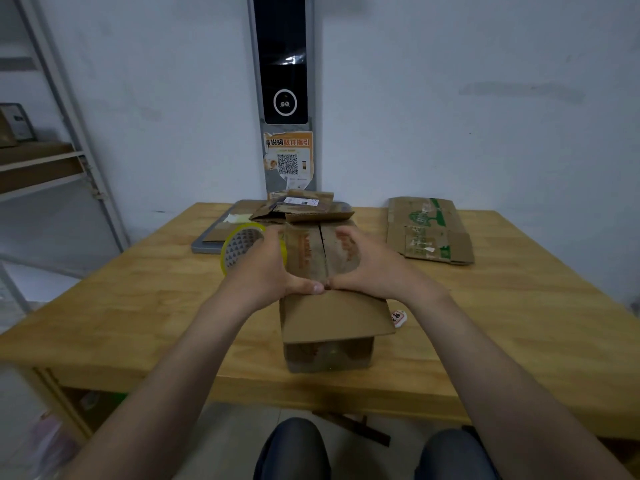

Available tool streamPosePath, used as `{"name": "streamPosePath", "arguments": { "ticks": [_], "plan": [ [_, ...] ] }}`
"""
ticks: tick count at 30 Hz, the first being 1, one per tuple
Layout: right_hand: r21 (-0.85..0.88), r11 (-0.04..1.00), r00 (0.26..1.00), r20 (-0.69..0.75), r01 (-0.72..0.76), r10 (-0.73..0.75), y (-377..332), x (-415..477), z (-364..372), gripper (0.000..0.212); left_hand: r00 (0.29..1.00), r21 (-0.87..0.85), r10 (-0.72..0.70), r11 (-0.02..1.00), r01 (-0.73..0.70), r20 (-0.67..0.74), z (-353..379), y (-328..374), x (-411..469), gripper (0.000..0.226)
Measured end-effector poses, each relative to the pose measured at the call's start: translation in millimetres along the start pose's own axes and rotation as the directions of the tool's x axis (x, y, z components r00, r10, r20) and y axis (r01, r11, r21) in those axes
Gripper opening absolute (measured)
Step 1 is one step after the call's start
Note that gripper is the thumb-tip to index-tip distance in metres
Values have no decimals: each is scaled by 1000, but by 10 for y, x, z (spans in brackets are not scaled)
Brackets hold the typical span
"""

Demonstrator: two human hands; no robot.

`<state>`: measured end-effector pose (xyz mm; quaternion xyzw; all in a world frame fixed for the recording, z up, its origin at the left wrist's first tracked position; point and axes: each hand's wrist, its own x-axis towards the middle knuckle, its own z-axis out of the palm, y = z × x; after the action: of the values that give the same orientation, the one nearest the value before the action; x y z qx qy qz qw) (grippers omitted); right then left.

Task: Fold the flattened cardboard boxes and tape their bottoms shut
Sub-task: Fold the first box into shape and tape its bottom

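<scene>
While the right hand holds the box, flattened cardboard lies beyond.

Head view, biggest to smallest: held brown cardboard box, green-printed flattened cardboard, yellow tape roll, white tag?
1. brown cardboard box, though it is nearest the camera, so its lead is unsure
2. green-printed flattened cardboard
3. yellow tape roll
4. small white tag
</scene>
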<state>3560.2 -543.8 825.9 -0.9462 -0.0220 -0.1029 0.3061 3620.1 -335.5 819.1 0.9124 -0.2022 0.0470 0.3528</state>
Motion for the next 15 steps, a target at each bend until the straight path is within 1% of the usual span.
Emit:
{"name": "streamPosePath", "arguments": {
  "ticks": [2,4,6,7,9,10,13,15],
  "plan": [
    [-31,999,997,-74,36,-38,3,-54,7,99,998,40,3,999,-1,-55,29,6,-17,125],
    [-52,995,984,-152,87,-94,45,-101,-8,75,996,85,-8,996,16,-91,45,20,-13,116],
    [-60,988,960,-235,141,-152,90,-125,-36,54,993,178,-28,983,49,-114,59,68,26,107],
    [-67,985,947,-271,158,-170,106,-126,-50,49,991,242,-38,968,68,-128,71,109,58,102],
    [-101,980,930,-311,172,-195,129,-124,-60,48,987,350,-46,932,99,-155,112,240,111,92],
    [-123,978,926,-319,171,-202,136,-124,-53,50,985,385,-56,916,115,-162,142,314,139,94],
    [-133,980,921,-341,150,-187,139,-137,-16,53,980,502,-143,843,193,-138,219,535,225,118],
    [-129,982,916,-361,137,-175,139,-134,10,52,975,586,-208,783,210,-72,255,657,265,124]
  ]
}}
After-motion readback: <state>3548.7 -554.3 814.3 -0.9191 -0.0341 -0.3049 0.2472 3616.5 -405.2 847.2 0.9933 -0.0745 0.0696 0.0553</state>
